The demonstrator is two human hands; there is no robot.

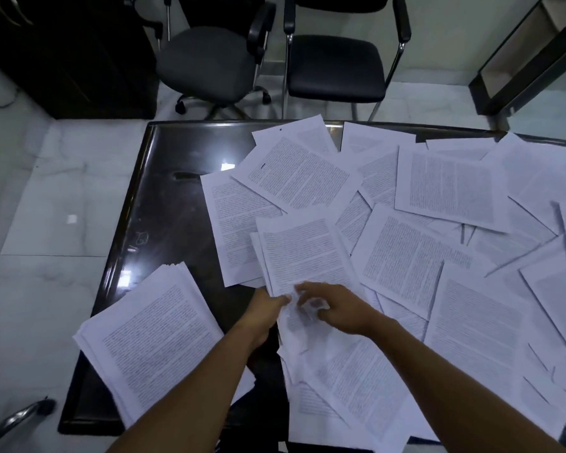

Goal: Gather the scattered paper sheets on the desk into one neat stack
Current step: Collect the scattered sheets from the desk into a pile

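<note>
Several printed paper sheets [445, 188] lie scattered and overlapping across the middle and right of the dark glossy desk [170, 152]. A gathered stack of sheets [154, 338] rests near the desk's front left corner, slightly fanned. My left hand [265, 312] grips the near edge of a small bundle of sheets [304, 253] at the desk's centre. My right hand [337, 308] is just right of it, fingers curled, pinching the same bundle's near edge; the paper there is blurred.
Two black chairs [209, 63] [337, 67] stand beyond the desk's far edge. A dark cabinet [66, 53] is at the back left and a shelf unit [530, 53] at the back right. The desk's left part is bare; white tiled floor lies to the left.
</note>
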